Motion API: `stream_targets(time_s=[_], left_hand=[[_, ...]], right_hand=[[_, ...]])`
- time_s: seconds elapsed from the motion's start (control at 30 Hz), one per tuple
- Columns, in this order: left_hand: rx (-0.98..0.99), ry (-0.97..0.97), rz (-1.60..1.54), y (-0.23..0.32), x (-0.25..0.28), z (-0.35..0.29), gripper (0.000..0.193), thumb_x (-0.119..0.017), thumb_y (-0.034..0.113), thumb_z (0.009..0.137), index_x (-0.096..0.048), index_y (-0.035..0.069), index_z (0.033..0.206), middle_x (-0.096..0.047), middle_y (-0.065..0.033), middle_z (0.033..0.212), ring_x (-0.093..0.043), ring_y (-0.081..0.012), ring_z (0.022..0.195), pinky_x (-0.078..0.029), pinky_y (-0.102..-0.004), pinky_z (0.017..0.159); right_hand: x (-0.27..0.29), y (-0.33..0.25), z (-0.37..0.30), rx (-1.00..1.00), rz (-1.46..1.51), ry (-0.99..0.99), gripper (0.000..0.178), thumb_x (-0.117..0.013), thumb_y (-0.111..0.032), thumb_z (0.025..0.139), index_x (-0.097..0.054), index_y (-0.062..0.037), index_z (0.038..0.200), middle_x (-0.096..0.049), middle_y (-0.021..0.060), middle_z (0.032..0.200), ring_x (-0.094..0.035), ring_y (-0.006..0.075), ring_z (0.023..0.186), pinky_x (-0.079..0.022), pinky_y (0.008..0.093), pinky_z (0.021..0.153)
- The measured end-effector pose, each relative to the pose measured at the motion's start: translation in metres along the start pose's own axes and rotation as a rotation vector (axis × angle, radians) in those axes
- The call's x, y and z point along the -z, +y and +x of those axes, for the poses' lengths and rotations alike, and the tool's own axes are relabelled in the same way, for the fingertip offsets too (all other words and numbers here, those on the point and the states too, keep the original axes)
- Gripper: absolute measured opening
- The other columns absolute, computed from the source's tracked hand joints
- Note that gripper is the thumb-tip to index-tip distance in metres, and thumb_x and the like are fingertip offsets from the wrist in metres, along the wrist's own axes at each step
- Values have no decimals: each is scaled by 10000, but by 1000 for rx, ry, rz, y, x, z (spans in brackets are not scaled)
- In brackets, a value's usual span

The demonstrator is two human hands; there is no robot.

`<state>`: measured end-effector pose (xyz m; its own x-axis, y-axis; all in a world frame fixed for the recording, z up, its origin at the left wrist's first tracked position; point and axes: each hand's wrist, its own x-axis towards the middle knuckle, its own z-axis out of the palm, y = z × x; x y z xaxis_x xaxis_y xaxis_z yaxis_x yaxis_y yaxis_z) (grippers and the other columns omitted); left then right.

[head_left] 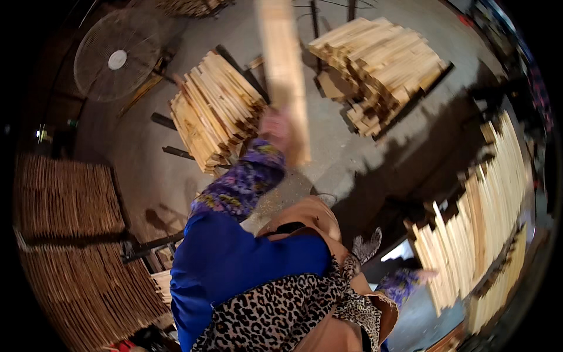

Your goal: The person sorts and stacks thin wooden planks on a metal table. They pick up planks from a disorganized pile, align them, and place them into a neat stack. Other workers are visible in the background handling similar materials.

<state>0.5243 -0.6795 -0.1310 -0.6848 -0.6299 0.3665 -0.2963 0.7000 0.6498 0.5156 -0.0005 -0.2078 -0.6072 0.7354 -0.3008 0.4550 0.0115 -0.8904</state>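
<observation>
My left hand (275,128), blurred by motion, is closed on a long pale wooden board (285,70). The board stretches away from me past the top edge of the picture. Just left of that hand lies a stack of wooden strips (214,108). Low on the right, my right hand (424,275) reaches the near end of a broad row of pale wooden strips (469,234). Its fingers are small and smeared there, so their grip does not show. Flowered sleeves cover both forearms.
Another strip stack (387,56) lies on dark supports at the far right. A caged fan (117,58) stands far left. Dark brown stacked slats (70,202) rise at the left. More strips (498,287) lie beyond the right-hand row. Grey concrete floor (346,158) shows between the stacks.
</observation>
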Motion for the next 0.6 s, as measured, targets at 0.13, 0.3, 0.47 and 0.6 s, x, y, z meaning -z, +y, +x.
stream_targets(time_s=[0.13, 0.3, 0.47, 0.6], left_hand=[[457, 345, 204, -109, 141, 98, 355, -566, 265, 1141, -701, 3, 1339, -741, -106, 1094, -699, -260, 1043, -585, -394, 945], [587, 301, 612, -181, 215, 176, 386, -563, 288, 1135, -691, 1, 1360, -728, -124, 1152, -687, -276, 1092, -568, -403, 978], [125, 70, 714, -164, 110, 196, 418, -560, 310, 1129, -681, -1, 1381, -715, -142, 1211, -675, -292, 1141, -552, -411, 1012], [-252, -239, 481, -63, -75, 136, 444, -558, 327, 1124, -673, -3, 1398, -705, -156, 1257, -665, -305, 1180, -538, -418, 1039]], right_hand=[[-88, -35, 3, 55, -114, -156, 523, -560, -473, 1118, -696, -24, 1350, -713, 184, 1281, -686, 299, 1086, -554, 443, 963], [-87, -33, 4, 60, -296, -128, 481, -576, -440, 1113, -689, -48, 1369, -708, 204, 1319, -680, 330, 1145, -543, 457, 1005], [7, -8, -28, 60, -769, 61, 445, -592, -407, 1108, -681, -71, 1387, -702, 224, 1357, -673, 361, 1204, -531, 472, 1048], [25, 8, -84, -117, -952, 100, 422, -604, -380, 1104, -675, -90, 1402, -698, 239, 1388, -668, 386, 1251, -522, 483, 1082]])
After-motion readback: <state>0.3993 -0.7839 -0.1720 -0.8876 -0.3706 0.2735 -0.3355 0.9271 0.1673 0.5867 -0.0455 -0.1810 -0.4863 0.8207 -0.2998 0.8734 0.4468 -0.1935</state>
